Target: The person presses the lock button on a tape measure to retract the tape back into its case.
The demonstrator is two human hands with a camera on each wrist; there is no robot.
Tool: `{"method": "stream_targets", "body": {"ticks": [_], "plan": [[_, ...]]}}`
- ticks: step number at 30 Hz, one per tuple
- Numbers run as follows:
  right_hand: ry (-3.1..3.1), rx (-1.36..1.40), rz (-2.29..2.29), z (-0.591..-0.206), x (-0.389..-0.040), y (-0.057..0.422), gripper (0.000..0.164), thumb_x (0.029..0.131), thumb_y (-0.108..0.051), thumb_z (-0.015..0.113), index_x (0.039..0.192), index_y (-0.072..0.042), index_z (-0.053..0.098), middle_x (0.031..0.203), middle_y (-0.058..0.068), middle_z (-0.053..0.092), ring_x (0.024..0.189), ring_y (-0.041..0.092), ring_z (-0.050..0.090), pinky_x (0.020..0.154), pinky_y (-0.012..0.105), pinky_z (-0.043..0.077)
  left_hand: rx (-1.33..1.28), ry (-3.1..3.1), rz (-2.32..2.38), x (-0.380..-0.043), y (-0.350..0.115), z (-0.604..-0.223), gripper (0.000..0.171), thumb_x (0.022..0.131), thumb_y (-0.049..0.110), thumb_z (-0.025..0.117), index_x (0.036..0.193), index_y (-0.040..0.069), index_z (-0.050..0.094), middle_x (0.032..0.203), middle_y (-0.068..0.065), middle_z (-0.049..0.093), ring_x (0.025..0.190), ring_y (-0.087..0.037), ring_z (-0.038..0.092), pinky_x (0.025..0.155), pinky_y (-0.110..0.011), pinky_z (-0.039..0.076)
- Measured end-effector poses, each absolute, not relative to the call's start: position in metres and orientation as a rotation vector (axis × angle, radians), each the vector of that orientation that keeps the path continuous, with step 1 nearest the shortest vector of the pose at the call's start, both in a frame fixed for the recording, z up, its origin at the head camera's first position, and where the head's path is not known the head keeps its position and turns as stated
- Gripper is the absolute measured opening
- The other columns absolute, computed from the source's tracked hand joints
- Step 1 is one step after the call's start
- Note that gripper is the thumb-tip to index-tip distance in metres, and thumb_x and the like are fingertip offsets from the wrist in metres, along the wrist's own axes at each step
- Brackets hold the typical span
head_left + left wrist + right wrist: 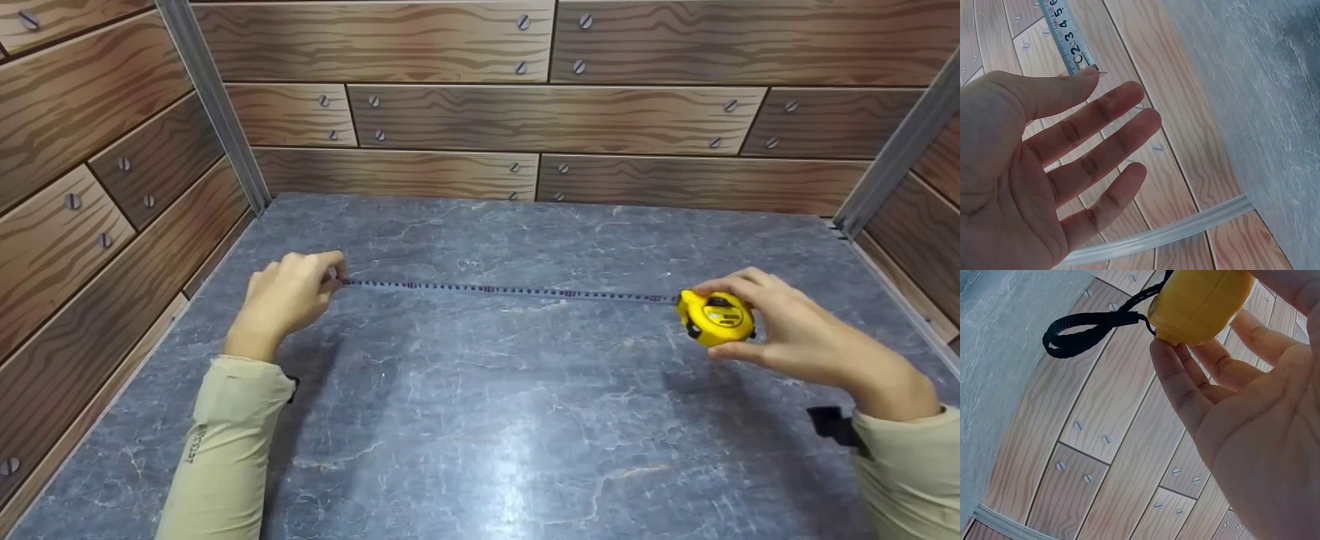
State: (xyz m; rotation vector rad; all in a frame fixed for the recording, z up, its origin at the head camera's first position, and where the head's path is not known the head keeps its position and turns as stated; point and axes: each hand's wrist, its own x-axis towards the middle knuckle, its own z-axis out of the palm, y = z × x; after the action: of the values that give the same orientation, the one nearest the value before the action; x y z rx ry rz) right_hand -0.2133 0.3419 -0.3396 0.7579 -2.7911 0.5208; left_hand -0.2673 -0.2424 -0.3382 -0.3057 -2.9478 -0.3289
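Note:
A yellow tape measure [721, 318] with black trim is held by my right hand [806, 334], thumb on its near side and fingers on the far side. Its blade [525, 290] is drawn out leftward in a nearly straight line above the table. My left hand [289, 296] pinches the blade's end between thumb and forefinger. In the left wrist view the thumb [1081, 84] lies over the end hook, close to the 2 mark, while the other fingers are spread. A black wrist strap [1086, 332] hangs from the case in the right wrist view.
Below both hands lies a grey marbled table top [465, 390]. Wood-patterned panels [450, 112] with printed screws rise at the back and sides, joined by metal corner posts [217, 105]. Light-coloured sleeves [225, 435] cover both forearms.

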Motion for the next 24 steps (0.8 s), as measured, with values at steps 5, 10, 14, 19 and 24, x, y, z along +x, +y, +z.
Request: {"method": "stream_targets", "body": {"ticks": [5, 10, 14, 19, 24], "plan": [[-2.797, 0.756, 0.528, -0.34, -0.2138, 0.3412, 0.071, 0.077, -0.018, 0.098, 0.14, -0.017, 0.066, 0.131, 0.004, 0.065, 0.118, 0.022, 0.059, 0.098, 0.048, 0.048, -0.334, -2.947, -0.345, -0.2679, -0.2408, -0.3391, 0.01, 0.103, 0.015, 0.067, 0.107, 0.02, 0.075, 0.099, -0.009, 0.079, 0.073, -0.029, 0.064, 0.062, -0.053, 0.05], [-2.806, 0.762, 0.549, -0.3399, -0.214, 0.341, 0.071, 0.077, -0.017, 0.097, 0.14, -0.017, 0.065, 0.13, 0.005, 0.065, 0.118, 0.024, 0.06, 0.098, 0.058, 0.049, -0.357, -2.948, -0.348, -0.2682, -0.2398, -0.3402, 0.011, 0.103, 0.014, 0.067, 0.108, 0.019, 0.075, 0.091, -0.005, 0.076, 0.071, -0.026, 0.061, 0.061, -0.048, 0.047], [-2.806, 0.768, 0.557, -0.3403, -0.2142, 0.3407, 0.071, 0.077, -0.016, 0.097, 0.14, -0.017, 0.066, 0.13, 0.005, 0.065, 0.118, 0.025, 0.06, 0.098, 0.06, 0.049, -0.363, -2.951, -0.344, -0.2682, -0.239, -0.3409, 0.011, 0.103, 0.014, 0.067, 0.108, 0.019, 0.075, 0.091, -0.005, 0.075, 0.07, -0.025, 0.06, 0.061, -0.047, 0.047], [-2.795, 0.781, 0.529, -0.3416, -0.2148, 0.3404, 0.072, 0.077, -0.018, 0.098, 0.141, -0.019, 0.066, 0.13, 0.003, 0.066, 0.118, 0.02, 0.059, 0.099, 0.054, 0.05, -0.376, -2.95, -0.352, -0.2678, -0.2372, -0.3412, 0.013, 0.103, 0.013, 0.066, 0.109, 0.02, 0.075, 0.093, -0.006, 0.077, 0.068, -0.024, 0.059, 0.06, -0.045, 0.046], [-2.786, 0.785, 0.498, -0.3425, -0.2156, 0.3401, 0.073, 0.076, -0.02, 0.098, 0.141, -0.021, 0.066, 0.131, 0.001, 0.066, 0.118, 0.017, 0.059, 0.098, 0.049, 0.05, -0.394, -2.944, -0.36, -0.2678, -0.2356, -0.3414, 0.013, 0.103, 0.012, 0.066, 0.109, 0.02, 0.075, 0.092, -0.004, 0.075, 0.069, -0.023, 0.059, 0.06, -0.044, 0.046]]}}
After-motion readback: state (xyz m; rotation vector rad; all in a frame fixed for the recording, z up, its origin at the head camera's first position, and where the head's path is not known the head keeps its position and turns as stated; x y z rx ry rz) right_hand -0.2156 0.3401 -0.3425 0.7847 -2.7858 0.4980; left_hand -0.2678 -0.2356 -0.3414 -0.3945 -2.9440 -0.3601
